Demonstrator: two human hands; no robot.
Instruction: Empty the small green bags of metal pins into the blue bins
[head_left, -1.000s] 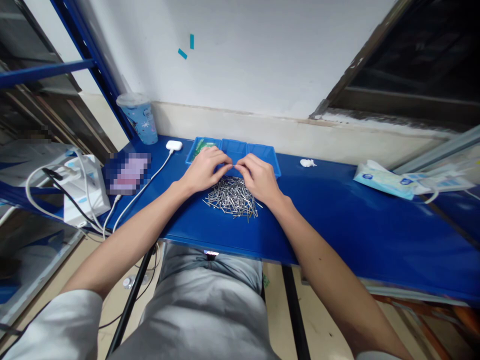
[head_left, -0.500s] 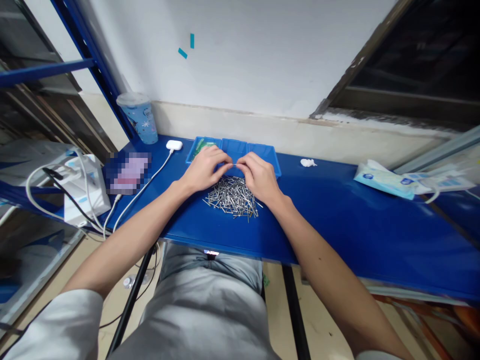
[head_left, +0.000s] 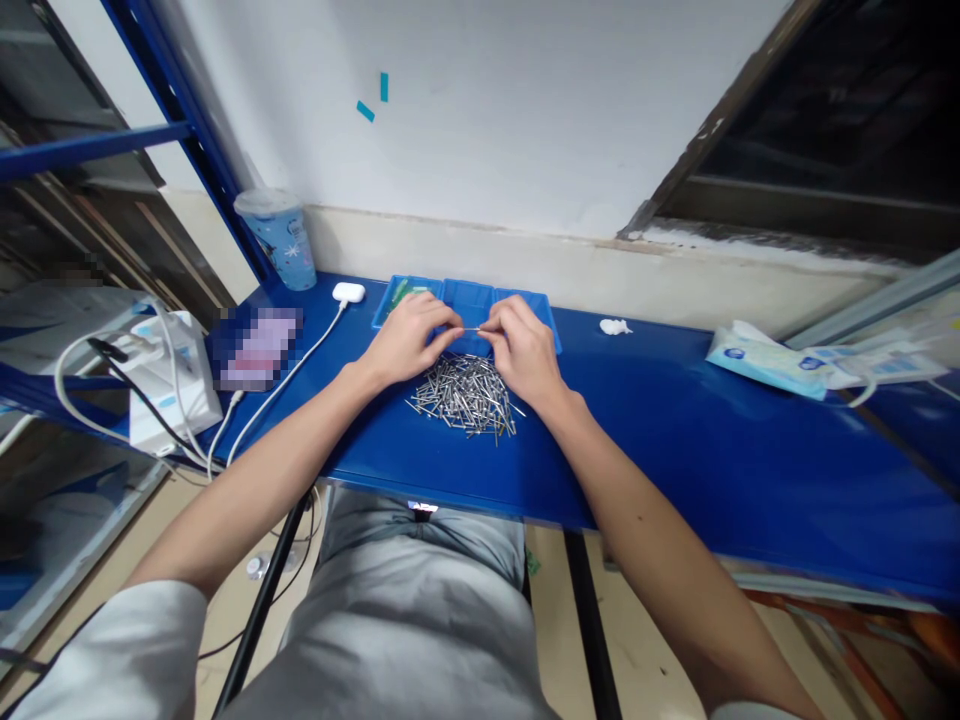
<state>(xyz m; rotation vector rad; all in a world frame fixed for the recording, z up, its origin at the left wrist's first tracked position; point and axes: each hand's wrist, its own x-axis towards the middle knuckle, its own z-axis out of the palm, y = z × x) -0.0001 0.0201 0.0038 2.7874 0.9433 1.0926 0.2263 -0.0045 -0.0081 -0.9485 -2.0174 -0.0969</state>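
Between the fingertips of both hands stretches a thin metal pin (head_left: 471,329), level above a heap of similar metal pins (head_left: 466,396). My left hand (head_left: 411,338) pinches its left end. At its right end, my right hand (head_left: 520,345) is closed in a pinch too. Behind the hands stands a blue tray (head_left: 556,322) with three compartments; the left one holds small green pieces (head_left: 405,290). My hands partly cover the tray's front.
On the blue table (head_left: 645,440) are a blue cup (head_left: 281,240), a white case (head_left: 349,292) on a cable, a blurred phone-like object (head_left: 259,348) and a white power strip (head_left: 171,385). Crumpled tissue (head_left: 616,326) and a wipes pack (head_left: 769,360) lie at right.
My right fingertips have moved slightly right, away from my left ones, and more of the thin pin shows between them. My left hand has hardly moved.
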